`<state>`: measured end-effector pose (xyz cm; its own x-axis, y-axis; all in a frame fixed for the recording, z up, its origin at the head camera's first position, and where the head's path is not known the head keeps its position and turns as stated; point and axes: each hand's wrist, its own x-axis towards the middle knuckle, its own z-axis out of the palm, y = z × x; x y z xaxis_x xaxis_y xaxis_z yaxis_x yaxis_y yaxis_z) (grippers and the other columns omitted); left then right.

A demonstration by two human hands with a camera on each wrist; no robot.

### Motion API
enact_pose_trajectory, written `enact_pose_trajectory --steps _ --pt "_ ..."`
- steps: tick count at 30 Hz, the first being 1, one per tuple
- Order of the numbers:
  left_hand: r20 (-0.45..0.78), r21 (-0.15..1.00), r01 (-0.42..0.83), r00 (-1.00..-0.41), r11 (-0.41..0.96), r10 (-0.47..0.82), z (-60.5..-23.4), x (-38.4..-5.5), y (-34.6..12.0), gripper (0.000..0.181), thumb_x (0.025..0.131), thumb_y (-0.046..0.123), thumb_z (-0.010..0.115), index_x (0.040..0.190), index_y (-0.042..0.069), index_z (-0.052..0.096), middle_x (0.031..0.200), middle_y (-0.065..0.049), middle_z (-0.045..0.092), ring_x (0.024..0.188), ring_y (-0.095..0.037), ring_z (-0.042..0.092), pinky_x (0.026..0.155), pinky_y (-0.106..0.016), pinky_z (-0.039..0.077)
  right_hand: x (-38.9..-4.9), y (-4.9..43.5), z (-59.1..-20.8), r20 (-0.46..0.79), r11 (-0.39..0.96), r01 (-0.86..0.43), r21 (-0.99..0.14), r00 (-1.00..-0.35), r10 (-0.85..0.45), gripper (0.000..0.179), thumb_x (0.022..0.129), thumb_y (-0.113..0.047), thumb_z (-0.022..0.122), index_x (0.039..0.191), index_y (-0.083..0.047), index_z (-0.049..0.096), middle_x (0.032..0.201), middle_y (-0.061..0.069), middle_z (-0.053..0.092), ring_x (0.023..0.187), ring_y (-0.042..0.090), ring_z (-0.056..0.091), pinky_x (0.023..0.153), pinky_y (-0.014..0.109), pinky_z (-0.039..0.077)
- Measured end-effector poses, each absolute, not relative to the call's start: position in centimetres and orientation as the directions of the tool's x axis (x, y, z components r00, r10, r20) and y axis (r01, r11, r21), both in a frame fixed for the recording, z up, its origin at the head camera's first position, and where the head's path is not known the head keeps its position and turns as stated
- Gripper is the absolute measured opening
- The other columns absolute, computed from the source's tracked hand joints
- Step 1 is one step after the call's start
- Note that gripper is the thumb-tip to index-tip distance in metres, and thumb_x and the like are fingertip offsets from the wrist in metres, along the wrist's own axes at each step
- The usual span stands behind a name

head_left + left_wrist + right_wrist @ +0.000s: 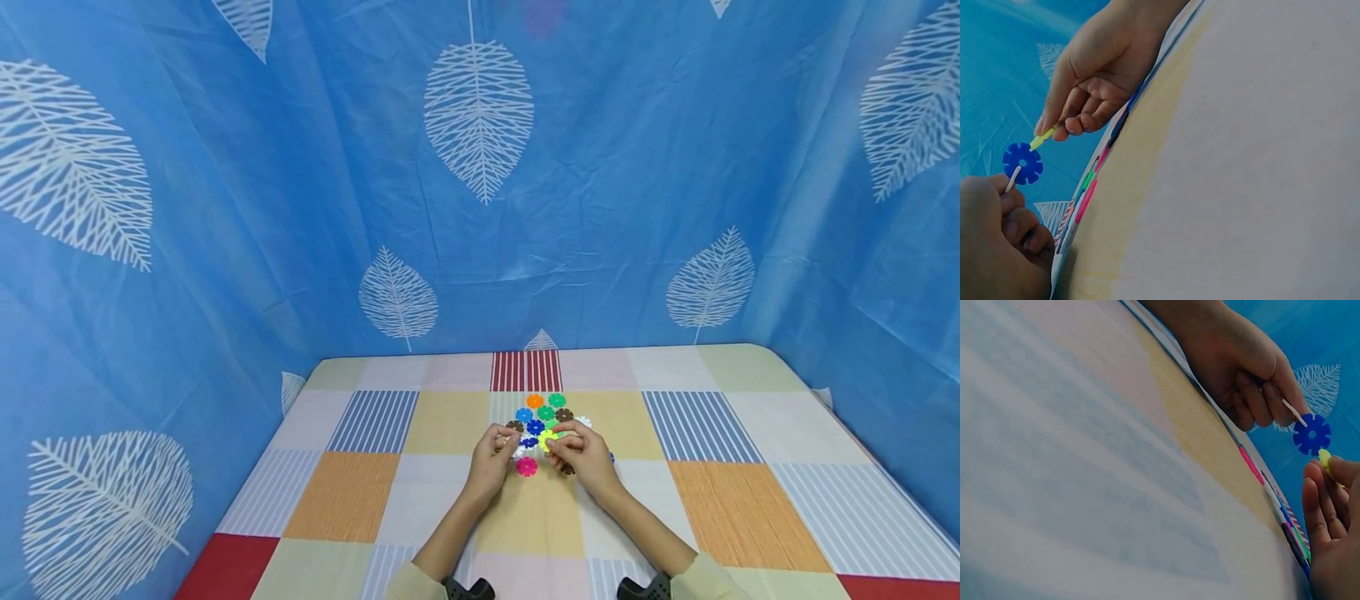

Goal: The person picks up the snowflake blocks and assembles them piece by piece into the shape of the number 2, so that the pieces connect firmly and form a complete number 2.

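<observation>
My left hand (491,461) pinches a white notched plastic disc (1014,178), seen edge-on in the wrist views. A dark blue notched disc (1023,164) is joined to its edge. Opposite it, my right hand (588,461) pinches a yellow notched disc (548,440) between thumb and index finger. In the left wrist view the yellow disc's edge meets the blue disc's rim; whether it sits in a slot, I cannot tell. Both hands hold the pieces just above the table, close together, the right one's other fingers loosely curled.
Beyond and around the hands lie several loose discs on the patchwork cloth (525,517): an orange disc (535,401), a green disc (557,400), a light blue disc (524,414), a brown disc (564,414) and a pink disc (527,467). A blue curtain (600,208) surrounds the table.
</observation>
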<state>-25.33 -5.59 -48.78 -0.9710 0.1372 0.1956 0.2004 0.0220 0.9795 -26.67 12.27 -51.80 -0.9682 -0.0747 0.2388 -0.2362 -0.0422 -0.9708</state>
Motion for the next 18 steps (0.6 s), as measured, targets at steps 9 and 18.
enact_pose_trajectory --steps 9,18 --pt "0.313 0.935 0.338 -0.93 0.108 0.194 -48.62 -25.07 -5.53 0.013 0.093 0.003 0.052 0.096 -0.01 0.052 0.058 0.001 0.04 0.05 -0.001 0.033 0.047 -0.013 0.028 -26.61 12.33 -52.23 0.315 -0.156 -0.293 -0.943 -0.94 -0.134 0.017 0.085 0.0 0.062 0.099 0.005 0.054 0.07 0.009 0.067 0.057 0.015 0.063 0.052 0.028 0.054" --pt "0.299 0.943 0.324 -0.926 0.079 0.231 -48.52 -24.81 -5.52 0.014 0.094 0.002 0.05 0.095 -0.011 0.049 0.055 -0.007 0.042 0.046 -0.002 0.035 0.043 -0.012 0.029 -26.51 12.19 -51.95 0.232 -0.127 -0.216 -0.968 -0.963 -0.135 0.029 0.084 -0.004 0.065 0.104 0.013 0.052 0.072 0.015 0.066 0.058 0.017 0.063 0.055 0.031 0.055"
